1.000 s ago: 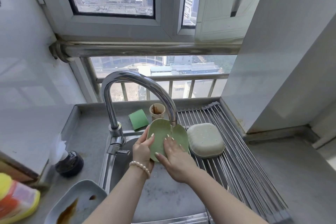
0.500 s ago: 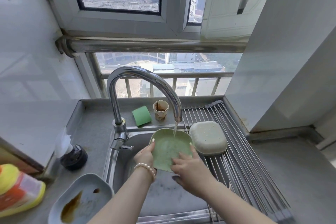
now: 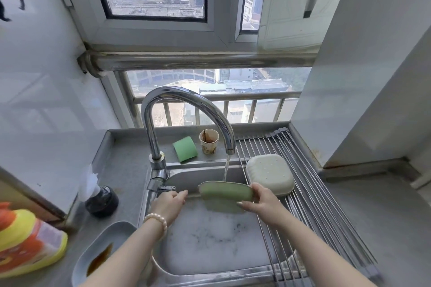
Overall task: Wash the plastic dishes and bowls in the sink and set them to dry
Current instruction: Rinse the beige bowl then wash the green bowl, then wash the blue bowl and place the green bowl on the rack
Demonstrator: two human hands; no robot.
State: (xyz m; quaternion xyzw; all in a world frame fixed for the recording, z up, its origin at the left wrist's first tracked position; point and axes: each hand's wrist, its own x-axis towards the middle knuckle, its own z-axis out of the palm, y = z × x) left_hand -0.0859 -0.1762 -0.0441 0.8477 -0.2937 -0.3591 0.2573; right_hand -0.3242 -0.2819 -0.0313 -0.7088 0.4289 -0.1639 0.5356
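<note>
The green dish (image 3: pixel 225 194) is over the sink (image 3: pixel 210 247), tipped on its edge under the water from the tap (image 3: pixel 186 109). The right hand (image 3: pixel 262 201) holds its right end, fingers curled round it. The left hand (image 3: pixel 169 202) is just beside it, fingers straight, holding nothing. A white bowl (image 3: pixel 270 175) lies upside down on the drying rack (image 3: pixel 326 216).

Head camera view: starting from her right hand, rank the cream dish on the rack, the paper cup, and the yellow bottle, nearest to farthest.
From the right hand, which holds the green dish:
1. Cream dish, upside down on the drying rack, just behind the hand.
2. Paper cup, on the ledge behind the sink, left of the spout.
3. Yellow bottle, at the far left edge on the counter.
</note>
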